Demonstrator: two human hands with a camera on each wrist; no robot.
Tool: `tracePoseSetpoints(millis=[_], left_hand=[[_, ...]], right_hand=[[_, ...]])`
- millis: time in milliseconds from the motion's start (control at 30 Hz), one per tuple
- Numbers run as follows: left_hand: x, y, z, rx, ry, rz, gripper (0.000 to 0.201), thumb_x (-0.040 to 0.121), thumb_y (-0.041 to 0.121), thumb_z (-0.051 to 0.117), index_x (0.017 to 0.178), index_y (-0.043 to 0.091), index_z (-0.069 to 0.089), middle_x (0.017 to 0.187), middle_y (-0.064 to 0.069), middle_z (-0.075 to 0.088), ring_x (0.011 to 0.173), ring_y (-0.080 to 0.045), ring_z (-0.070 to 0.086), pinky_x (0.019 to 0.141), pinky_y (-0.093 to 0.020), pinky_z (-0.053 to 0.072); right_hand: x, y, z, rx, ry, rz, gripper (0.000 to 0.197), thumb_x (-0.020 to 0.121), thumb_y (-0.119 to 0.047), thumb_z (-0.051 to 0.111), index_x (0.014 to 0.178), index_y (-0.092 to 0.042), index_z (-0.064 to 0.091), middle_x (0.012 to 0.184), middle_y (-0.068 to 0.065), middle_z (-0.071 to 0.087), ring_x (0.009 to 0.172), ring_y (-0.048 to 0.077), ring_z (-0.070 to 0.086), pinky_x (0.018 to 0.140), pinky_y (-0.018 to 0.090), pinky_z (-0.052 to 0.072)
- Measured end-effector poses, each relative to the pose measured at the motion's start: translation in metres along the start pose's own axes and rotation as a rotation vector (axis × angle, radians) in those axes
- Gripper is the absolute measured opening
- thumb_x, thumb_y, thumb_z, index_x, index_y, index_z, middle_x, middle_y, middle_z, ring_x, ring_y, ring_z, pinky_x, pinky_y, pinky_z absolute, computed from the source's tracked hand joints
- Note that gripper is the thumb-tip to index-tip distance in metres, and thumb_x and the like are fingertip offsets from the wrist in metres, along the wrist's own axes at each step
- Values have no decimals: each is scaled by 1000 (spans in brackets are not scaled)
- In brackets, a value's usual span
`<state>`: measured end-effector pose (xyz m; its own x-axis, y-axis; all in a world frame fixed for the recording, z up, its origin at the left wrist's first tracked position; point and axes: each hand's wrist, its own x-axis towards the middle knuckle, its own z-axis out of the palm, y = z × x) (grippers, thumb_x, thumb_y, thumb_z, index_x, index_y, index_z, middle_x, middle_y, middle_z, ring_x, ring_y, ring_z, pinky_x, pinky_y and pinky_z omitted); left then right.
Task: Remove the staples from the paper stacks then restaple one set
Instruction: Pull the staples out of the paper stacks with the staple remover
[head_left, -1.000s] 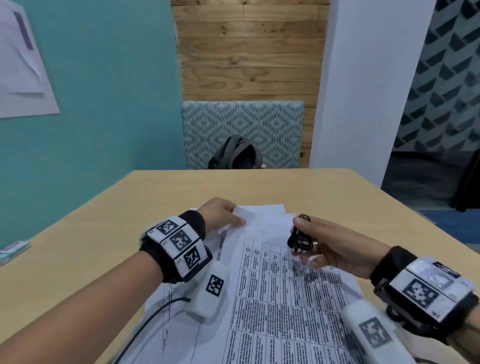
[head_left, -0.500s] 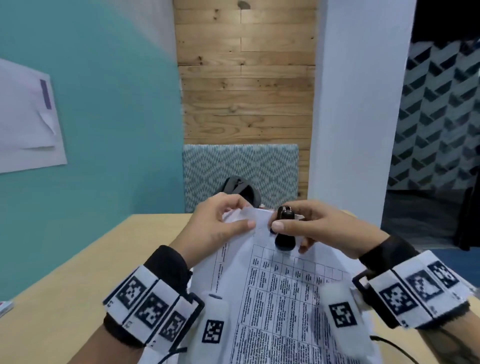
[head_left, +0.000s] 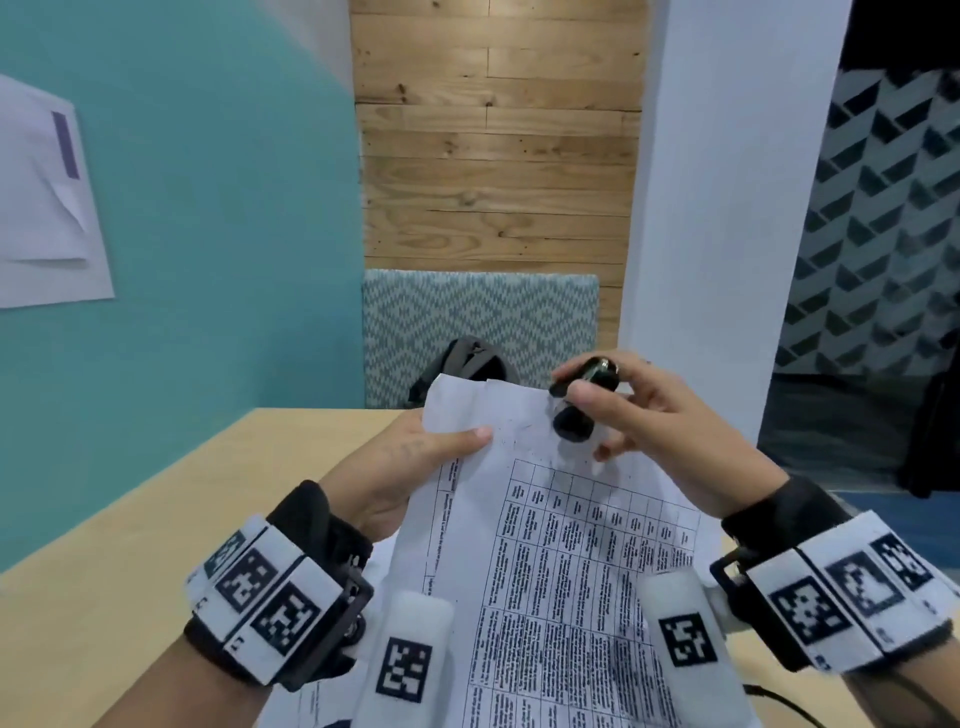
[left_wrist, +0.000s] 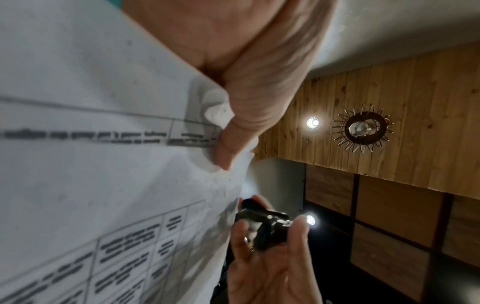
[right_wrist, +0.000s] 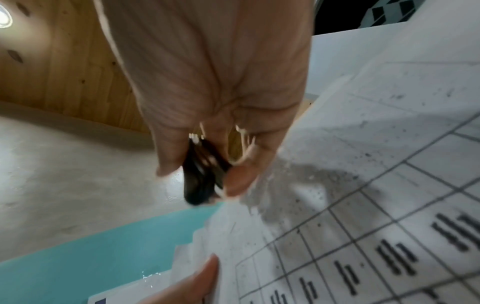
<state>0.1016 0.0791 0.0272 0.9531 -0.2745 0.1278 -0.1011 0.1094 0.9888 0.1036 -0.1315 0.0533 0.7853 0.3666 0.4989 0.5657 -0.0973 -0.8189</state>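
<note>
My hands: left hand (head_left: 415, 457) pinches the paper stack (head_left: 550, 551); right hand (head_left: 654, 431) grips the black staple remover (head_left: 582, 405).
I lift the stack's top corner off the tabletop (head_left: 156, 525), so the remover can reach its staple.

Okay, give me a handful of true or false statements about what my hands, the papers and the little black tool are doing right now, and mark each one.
1. The left hand pinches the paper stack near its top corner. True.
2. The right hand is empty. False: it grips a black staple remover.
3. The paper stack lies flat on the table. False: it is lifted up.
4. The top sheet shows a printed grid. True.
5. The staple remover sits near the stack's top edge. True.
</note>
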Motion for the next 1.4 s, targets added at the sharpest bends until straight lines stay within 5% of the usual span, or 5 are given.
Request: tracePoseSetpoints(millis=[167,367,567,1100,1400], left_hand=[[-2,2,0,16,68,32,34,85,2,58,118,-2,58,113,-22,65,91,-29,67,80,-37,55],[4,-2,-1,-51,96,-45,24,91,-3,43,105,1,62,88,-12,72,70,-21,71,68,-35,57],[9,-9,-2,-91,175,-126,24,93,-5,39,96,2,62,74,-11,72,60,-21,69,58,-32,57],[-2,-1,14,15,214,-108,28,91,-6,41,114,-6,57,115,-31,59,98,-41,59,89,-50,46],[-7,6,16,2,103,-107,21,90,-4,44,94,2,64,91,-17,67,73,-27,64,70,-34,55]], right_hand=[[1,-6,-7,208,180,14,49,70,-60,56,98,-20,57,89,-3,67,70,8,65,48,16,47],[5,4,-5,815,200,505,37,94,-37,43,107,-3,45,103,23,60,58,19,70,37,17,49],[4,12,-4,823,50,497,69,32,-21,95,85,-3,54,86,18,58,61,19,65,43,20,53],[-5,17,14,-393,60,-168,52,49,-32,86,94,-22,64,99,-4,63,93,10,63,84,25,50],[-7,23,15,-903,50,-511,48,62,-34,73,104,-10,66,101,2,60,69,25,61,53,42,54]])
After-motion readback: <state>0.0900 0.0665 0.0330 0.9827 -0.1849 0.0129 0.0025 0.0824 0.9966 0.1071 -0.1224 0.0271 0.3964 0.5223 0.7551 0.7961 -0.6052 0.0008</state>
